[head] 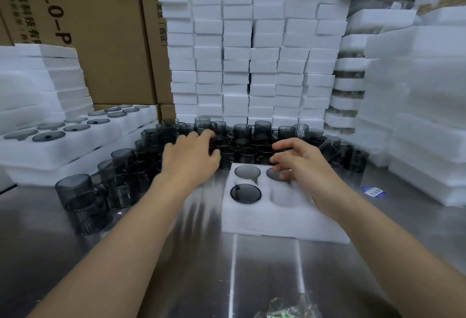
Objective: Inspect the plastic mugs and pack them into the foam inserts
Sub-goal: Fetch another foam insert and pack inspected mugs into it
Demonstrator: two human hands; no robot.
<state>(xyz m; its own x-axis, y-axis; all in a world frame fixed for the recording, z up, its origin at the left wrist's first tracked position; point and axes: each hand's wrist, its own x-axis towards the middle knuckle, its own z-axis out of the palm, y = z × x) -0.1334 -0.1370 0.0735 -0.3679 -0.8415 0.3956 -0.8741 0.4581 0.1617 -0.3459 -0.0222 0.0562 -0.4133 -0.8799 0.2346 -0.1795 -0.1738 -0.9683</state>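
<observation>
A white foam insert [285, 219] with four round pockets lies on the steel table in front of me. Dark smoky mugs sit in its far left pocket [247, 171], near left pocket [245, 193] and far right pocket [276, 174]; the near right pocket [283, 194] shows only foam. My right hand [300, 164] hovers over the far right pocket with fingers loosely curled, holding nothing I can see. My left hand [190, 154] reaches with spread fingers into the crowd of loose smoky mugs [242, 141] behind the insert, fingertips touching them.
More loose mugs [85, 201] stand at the left. Filled foam inserts [63, 141] are stacked at the left, tall stacks of foam blocks [252, 53] stand behind, more foam [416, 116] at the right. Cardboard boxes [100, 27] rise behind. A blue sticker [374, 191] lies on the table.
</observation>
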